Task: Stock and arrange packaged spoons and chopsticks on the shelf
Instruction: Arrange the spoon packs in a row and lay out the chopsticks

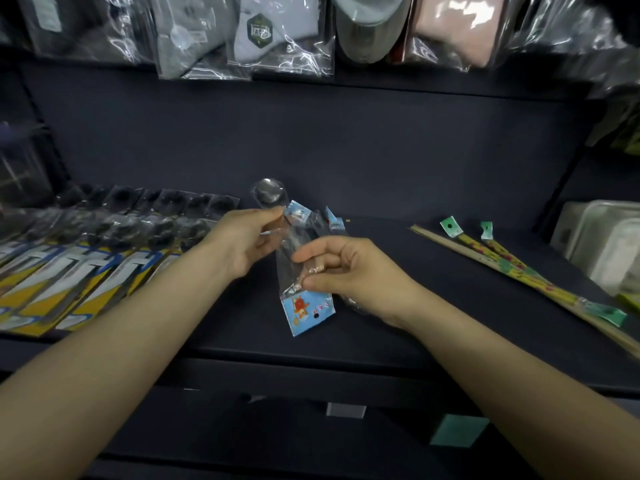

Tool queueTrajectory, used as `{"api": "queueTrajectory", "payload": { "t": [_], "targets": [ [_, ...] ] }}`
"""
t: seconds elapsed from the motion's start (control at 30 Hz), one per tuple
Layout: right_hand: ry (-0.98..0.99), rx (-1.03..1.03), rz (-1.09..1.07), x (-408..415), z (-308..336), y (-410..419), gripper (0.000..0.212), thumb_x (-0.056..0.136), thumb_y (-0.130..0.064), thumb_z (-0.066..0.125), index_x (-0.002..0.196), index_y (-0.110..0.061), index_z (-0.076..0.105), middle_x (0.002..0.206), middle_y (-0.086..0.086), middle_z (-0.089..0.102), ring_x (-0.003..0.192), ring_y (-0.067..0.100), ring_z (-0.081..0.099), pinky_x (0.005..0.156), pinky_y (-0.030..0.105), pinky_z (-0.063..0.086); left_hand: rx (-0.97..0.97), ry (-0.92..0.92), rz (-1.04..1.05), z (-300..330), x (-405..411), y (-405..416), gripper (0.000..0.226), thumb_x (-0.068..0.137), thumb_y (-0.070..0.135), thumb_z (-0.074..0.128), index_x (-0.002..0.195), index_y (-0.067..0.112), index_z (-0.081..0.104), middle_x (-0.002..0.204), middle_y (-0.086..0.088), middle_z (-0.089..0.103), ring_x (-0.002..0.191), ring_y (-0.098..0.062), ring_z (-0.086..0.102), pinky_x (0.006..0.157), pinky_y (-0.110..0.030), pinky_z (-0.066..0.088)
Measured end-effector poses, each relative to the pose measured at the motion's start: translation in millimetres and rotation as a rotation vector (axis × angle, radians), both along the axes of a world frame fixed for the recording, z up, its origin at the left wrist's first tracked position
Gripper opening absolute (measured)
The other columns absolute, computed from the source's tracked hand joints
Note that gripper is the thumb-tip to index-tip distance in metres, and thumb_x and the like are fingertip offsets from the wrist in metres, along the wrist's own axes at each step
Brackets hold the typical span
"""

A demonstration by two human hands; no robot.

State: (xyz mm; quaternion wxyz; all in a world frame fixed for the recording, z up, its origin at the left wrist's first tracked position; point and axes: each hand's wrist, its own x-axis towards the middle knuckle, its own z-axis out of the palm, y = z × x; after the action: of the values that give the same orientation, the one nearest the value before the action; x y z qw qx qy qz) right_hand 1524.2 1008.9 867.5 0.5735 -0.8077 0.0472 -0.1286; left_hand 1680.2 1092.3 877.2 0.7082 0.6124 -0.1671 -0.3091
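Over the dark shelf [381,244], my left hand [242,237] pinches a clear-wrapped spoon packet [268,195] with a blue header; its metal bowl points away from me. My right hand [346,268] grips another clear spoon packet [304,306] whose blue cartoon header card hangs toward me. The two packets cross between my hands. More blue-headed packets [334,220] lie just behind my right hand. A row of spoons on yellow-and-blue cards [86,271] covers the shelf's left part. Packaged chopsticks [512,265] with green tags lie slanted at the right.
Bagged goods [277,36] hang above the shelf's dark back wall. Pale trays [609,244] stand at the far right. A lower shelf edge with price tags [346,408] runs below my arms.
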Motion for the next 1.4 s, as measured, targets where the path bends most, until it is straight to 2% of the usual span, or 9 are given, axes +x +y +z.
{"api": "queueTrajectory", "payload": {
  "t": [0.2, 0.3, 0.43, 0.7, 0.93, 1.07, 1.17, 1.27, 1.4],
  "targets": [
    [-0.083, -0.206, 0.071, 8, 4, 5, 0.031, 0.081, -0.002, 0.066, 0.099, -0.027, 0.062, 0.075, -0.006, 0.066, 0.08, 0.006, 0.065, 0.083, 0.022, 0.052, 0.066, -0.067, -0.263, 0, 0, 15, 0.011, 0.084, 0.015, 0.061, 0.073, 0.014, 0.06, 0.059, 0.005, 0.068, 0.054, -0.004, 0.063, 0.05, -0.014, 0.052],
    [-0.199, -0.564, -0.022, 16, 2, 9, 0.034, 0.076, -0.011, 0.074, 0.108, -0.014, 0.065, 0.083, -0.009, 0.066, 0.07, -0.008, 0.059, 0.072, 0.008, 0.047, 0.077, -0.056, -0.24, 4, 11, 19, 0.01, 0.083, 0.013, 0.061, 0.074, 0.011, 0.062, 0.057, 0.004, 0.07, 0.055, -0.002, 0.065, 0.054, -0.013, 0.054],
    [-0.485, -1.064, -0.25, 35, -12, 14, 0.026, 0.076, -0.023, 0.064, 0.101, -0.014, 0.069, 0.085, 0.002, 0.067, 0.079, 0.007, 0.049, 0.07, 0.018, 0.042, 0.105, -0.055, -0.244, 6, 25, 22, 0.01, 0.083, 0.011, 0.061, 0.074, 0.009, 0.066, 0.06, 0.002, 0.071, 0.066, -0.006, 0.065, 0.066, -0.013, 0.053],
    [-0.593, -1.441, -0.384, 66, -7, 30, 0.006, 0.076, -0.014, 0.054, 0.078, -0.013, 0.06, 0.069, 0.005, 0.063, 0.045, 0.022, 0.051, 0.039, 0.023, 0.035, 0.182, -0.197, -0.453, 10, 41, 40, 0.025, 0.083, 0.011, 0.061, 0.105, -0.002, 0.062, 0.084, -0.007, 0.069, 0.073, -0.012, 0.066, 0.067, -0.02, 0.056],
    [-0.2, -1.433, -0.151, 85, -32, 25, 0.015, 0.079, -0.023, 0.046, 0.091, -0.017, 0.042, 0.081, 0.005, 0.063, 0.056, 0.022, 0.061, 0.036, 0.023, 0.036, 0.326, -1.038, -0.551, -4, 53, 63, 0.035, 0.086, 0.01, 0.058, 0.12, 0.014, 0.058, 0.121, 0.006, 0.052, 0.115, -0.008, 0.049, 0.102, -0.024, 0.037],
    [0.123, -1.071, 0.039, 82, -13, 11, 0.04, 0.081, -0.045, 0.06, 0.106, -0.014, 0.063, 0.105, 0.003, 0.064, 0.099, 0.019, 0.058, 0.086, 0.034, 0.048, 0.548, -1.299, -0.79, -14, 54, 66, 0.04, 0.088, 0.028, 0.055, 0.125, 0.015, 0.053, 0.135, -0.002, 0.05, 0.125, -0.017, 0.046, 0.104, -0.027, 0.034],
    [0.192, -1.028, -0.147, 77, -8, -8, 0.053, 0.085, -0.051, 0.052, 0.124, -0.015, 0.056, 0.13, 0.005, 0.055, 0.122, 0.02, 0.047, 0.105, 0.037, 0.037, 0.643, -1.385, -0.816, -22, 52, 63, 0.055, 0.089, 0.042, 0.049, 0.139, 0.025, 0.035, 0.153, 0.004, 0.021, 0.138, -0.012, 0.027, 0.107, -0.019, 0.022],
    [0.499, -1.084, -0.31, 77, -18, -23, 0.059, 0.095, -0.044, 0.039, 0.147, -0.021, 0.022, 0.158, 0.003, 0.014, 0.146, 0.021, 0.011, 0.117, 0.042, 0.019, 0.647, -1.413, -0.796, -22, 47, 61, 0.048, 0.092, 0.039, 0.044, 0.139, 0.033, 0.034, 0.155, 0.006, 0.016, 0.139, -0.011, 0.024, 0.104, -0.019, 0.022],
    [0.67, -1.03, -0.351, 86, -26, -36, 0.044, 0.099, -0.035, 0.029, 0.138, -0.015, 0.037, 0.156, 0.006, 0.018, 0.143, 0.03, 0.017, 0.112, 0.049, 0.026, 0.638, -1.419, -0.75, -24, 46, 53, 0.044, 0.095, 0.033, 0.04, 0.139, 0.029, 0.036, 0.156, 0.001, 0.018, 0.141, -0.013, 0.021, 0.105, -0.018, 0.019]
  ]
}}
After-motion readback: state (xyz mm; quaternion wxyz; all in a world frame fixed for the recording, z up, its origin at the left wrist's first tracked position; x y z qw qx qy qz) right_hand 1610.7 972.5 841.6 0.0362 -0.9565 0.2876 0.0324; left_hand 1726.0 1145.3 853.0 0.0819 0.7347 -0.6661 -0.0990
